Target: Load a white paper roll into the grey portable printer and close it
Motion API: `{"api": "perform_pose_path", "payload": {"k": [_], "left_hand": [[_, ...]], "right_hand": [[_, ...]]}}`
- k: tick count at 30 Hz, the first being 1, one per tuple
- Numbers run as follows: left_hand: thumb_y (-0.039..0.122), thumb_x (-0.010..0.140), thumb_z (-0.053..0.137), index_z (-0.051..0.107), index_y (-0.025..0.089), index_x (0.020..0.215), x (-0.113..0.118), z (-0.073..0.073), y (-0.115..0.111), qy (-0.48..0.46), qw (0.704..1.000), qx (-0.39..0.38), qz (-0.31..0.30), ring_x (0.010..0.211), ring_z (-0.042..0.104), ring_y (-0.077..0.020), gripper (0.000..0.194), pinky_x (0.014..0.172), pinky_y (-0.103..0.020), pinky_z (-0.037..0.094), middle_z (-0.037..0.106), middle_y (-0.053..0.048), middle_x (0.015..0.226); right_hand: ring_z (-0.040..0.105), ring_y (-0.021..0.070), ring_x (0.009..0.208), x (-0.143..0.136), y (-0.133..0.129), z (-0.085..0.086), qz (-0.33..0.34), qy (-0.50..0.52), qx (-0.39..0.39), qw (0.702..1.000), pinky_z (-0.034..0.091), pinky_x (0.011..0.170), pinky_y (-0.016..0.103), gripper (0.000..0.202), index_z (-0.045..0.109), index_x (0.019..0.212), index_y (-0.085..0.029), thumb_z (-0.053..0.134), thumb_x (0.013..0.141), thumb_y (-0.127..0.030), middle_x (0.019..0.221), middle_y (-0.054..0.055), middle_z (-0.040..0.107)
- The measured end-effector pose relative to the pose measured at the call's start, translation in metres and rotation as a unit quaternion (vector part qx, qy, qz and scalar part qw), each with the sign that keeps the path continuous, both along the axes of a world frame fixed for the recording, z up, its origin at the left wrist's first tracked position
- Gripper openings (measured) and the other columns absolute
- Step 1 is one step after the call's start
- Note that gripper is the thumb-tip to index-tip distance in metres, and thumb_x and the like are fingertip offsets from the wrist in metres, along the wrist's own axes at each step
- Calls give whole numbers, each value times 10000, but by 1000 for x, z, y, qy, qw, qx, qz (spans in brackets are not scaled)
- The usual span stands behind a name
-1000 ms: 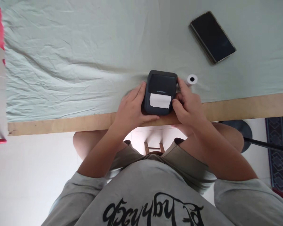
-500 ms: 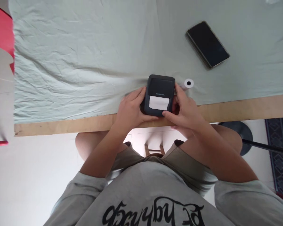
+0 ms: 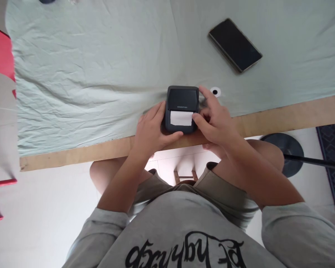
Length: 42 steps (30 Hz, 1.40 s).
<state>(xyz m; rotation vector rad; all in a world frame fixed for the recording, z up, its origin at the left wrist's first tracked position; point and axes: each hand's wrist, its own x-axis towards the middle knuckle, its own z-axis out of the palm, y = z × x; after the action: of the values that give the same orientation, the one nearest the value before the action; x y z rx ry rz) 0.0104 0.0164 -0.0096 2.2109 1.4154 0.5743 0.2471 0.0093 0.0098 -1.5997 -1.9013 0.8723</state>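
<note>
A small dark portable receipt printer (image 3: pixel 182 98) stands at the table's near edge, and a white paper strip (image 3: pixel 181 118) lies out over its front part. My left hand (image 3: pixel 153 128) grips the printer's left side, thumb along the near edge. On the other side my right hand (image 3: pixel 216 115) holds the right side, index finger near the far corner and thumb by the right edge of the paper. Just beyond the right fingers is a white paper roll (image 3: pixel 215 92) with a dark core, its side partly hidden by the hand.
A dark phone in a clear-edged case (image 3: pixel 235 44) lies farther back on the right. Pale green cloth (image 3: pixel 86 74) covers the table up to its bare wooden edge (image 3: pixel 78 153). Below on the right are a round black base (image 3: pixel 281 149) with a pole and a patterned mat (image 3: pixel 333 156).
My right thumb has moved up from the printer's near edge to the paper's right edge. The camera view has shifted slightly, and the left hand keeps its hold.
</note>
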Motion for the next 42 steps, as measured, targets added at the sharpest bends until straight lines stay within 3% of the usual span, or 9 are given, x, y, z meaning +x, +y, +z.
{"api": "perform_pose_path", "payload": {"k": [4,9,16,22,26,29,33,38,42], "left_hand": [[604,1012,538,498,198,1553,2,2,-1,-13,1000,10,11,1401,593,-379,677,1160,-507,440,614,-169,1537],[643,1001,534,506,196,1514,3,2,-1,-14,1000,16,23,1344,622,-371,682,1099,-502,469,667,-176,1447],[678,990,528,495,169,1521,3,-3,-2,-10,999,25,23,1338,616,-391,737,1108,-513,454,654,-196,1451],[699,999,498,478,181,1543,3,-2,-2,-5,999,27,19,1327,618,-392,751,1104,-520,457,654,-192,1446],[704,1009,456,481,146,1542,3,0,-2,0,1000,24,15,1320,621,-394,772,1096,-516,463,653,-209,1437],[701,1005,451,473,121,1547,3,1,-2,7,1000,23,12,1314,619,-398,794,1093,-517,464,649,-221,1432],[661,1010,465,445,147,1561,3,2,-2,25,999,19,14,1349,596,-390,754,1120,-507,450,636,-205,1463],[687,1010,446,423,170,1572,1,1,-1,36,999,18,9,1356,595,-398,764,1126,-519,449,636,-206,1471],[691,1009,441,420,165,1577,1,2,-2,41,999,12,12,1360,591,-405,775,1119,-529,453,634,-210,1473]], "right_hand": [[573,204,553,-3,5,8,-3,36,-9,999,506,663,393,660,379,1588,-202,520,950,-298,589,-61,564],[568,182,539,-3,11,15,19,50,-9,999,504,662,367,655,435,1548,-198,548,905,-247,549,-93,536],[618,181,570,-11,16,29,-55,63,32,996,544,684,372,480,515,1461,-282,542,981,-275,628,-57,616],[659,154,642,-15,28,41,-73,118,105,985,548,625,335,397,541,1361,-254,552,966,-211,931,2,741],[606,147,577,-15,24,48,-39,-4,135,990,557,719,385,183,633,1150,-273,572,977,-276,909,11,738],[689,231,773,-17,24,50,5,-107,87,990,530,802,418,168,665,1022,-278,502,1017,-316,934,58,744],[704,296,988,-25,37,56,40,-198,3,979,487,833,414,285,705,1078,-253,427,1017,-249,1041,89,770],[691,296,889,-32,50,65,83,-257,-29,962,406,675,369,302,743,1036,-201,452,955,-199,977,114,775],[695,311,920,-33,54,65,92,-285,-45,953,413,652,365,340,711,1183,-218,506,917,-169,1102,105,779]]}}
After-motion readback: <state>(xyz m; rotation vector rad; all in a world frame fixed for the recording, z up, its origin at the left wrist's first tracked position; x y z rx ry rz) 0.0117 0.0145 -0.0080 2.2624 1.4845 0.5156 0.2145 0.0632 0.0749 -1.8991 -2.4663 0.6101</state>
